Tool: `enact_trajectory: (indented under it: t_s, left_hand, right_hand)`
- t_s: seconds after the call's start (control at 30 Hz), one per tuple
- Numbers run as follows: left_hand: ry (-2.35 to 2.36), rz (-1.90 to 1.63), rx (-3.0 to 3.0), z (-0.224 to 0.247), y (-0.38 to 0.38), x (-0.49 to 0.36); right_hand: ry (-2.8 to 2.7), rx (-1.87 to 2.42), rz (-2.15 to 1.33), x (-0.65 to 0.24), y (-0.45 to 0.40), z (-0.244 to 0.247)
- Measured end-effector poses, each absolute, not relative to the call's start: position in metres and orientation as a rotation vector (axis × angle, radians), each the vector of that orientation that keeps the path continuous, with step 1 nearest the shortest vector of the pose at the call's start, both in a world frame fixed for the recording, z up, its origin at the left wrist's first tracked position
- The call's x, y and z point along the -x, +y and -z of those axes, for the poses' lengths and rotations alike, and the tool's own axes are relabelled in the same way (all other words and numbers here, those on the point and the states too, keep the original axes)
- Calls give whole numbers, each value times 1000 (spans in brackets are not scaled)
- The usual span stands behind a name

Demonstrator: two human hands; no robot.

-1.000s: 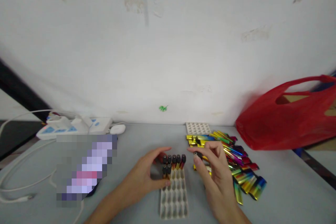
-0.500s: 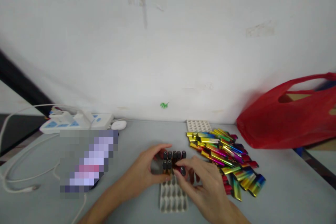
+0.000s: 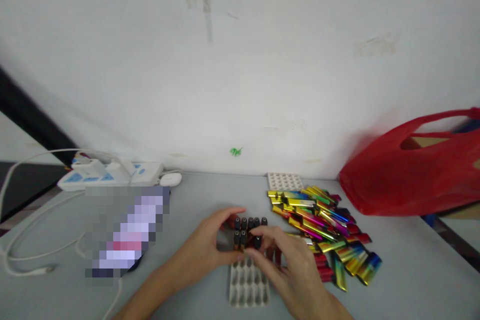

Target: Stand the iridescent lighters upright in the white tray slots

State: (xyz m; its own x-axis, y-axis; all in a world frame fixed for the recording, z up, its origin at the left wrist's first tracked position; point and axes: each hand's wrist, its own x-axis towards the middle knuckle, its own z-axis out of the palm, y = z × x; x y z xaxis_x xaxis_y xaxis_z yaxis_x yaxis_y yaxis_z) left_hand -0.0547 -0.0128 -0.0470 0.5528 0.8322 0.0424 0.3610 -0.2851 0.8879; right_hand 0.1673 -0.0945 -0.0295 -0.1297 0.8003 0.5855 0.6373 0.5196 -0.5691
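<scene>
A pale moulded tray (image 3: 249,287) with rows of slots lies in front of me. Several black-ended lighters (image 3: 243,235) stand upright in its far part, in two rows. My left hand (image 3: 215,240) curves around the tray's left side, thumb in front of the lighters and index finger behind them. Between the thumb and fingers of my right hand (image 3: 287,262) is one dark lighter (image 3: 257,242), upright beside the nearer row; its lower part is hidden. To the right lies a heap of shiny multicoloured lighters (image 3: 315,215), gold, red, blue and purple.
A second pale tray (image 3: 285,181) lies against the wall behind the heap. A red bag (image 3: 405,175) stands at the right. On the left are a white power strip (image 3: 146,172), a white earbud-like case (image 3: 170,179), a blurred phone (image 3: 127,232) and loose white cables (image 3: 26,272).
The lighter in my right hand has gone from tilted to more upright and sits slightly further left, by the nearer row. My left hand has stayed in place; the view has shifted slightly.
</scene>
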Motion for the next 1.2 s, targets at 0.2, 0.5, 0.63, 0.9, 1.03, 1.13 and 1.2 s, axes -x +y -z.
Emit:
enact_trajectory:
  t_s: [0.2, 0.5, 0.63, 0.9, 1.03, 1.13, 1.2]
  left_hand:
    - [990, -637, -1869, 47, -13, 55]
    - [986, -642, -1879, 45, -13, 55]
    - [953, -643, -1868, 44, -12, 55]
    - [975, -647, -1893, 45, -12, 55]
    - [976, -634, -1905, 45, -12, 55]
    - [979, -644, -1887, 44, -13, 54]
    - [974, -651, -1884, 45, -13, 54]
  right_hand:
    - [-1845, 1181, -245, -168, -94, 33]
    - [-1894, 1229, -342, -171, -93, 37]
    - [-1947, 1304, -339, -173, -90, 38]
    - [-2079, 1227, -145, -174, -91, 39]
    - [-2165, 1215, -78, -174, -92, 32]
    - [-2165, 1219, -121, -175, -93, 28]
    - [-2151, 1225, -152, -175, -94, 26]
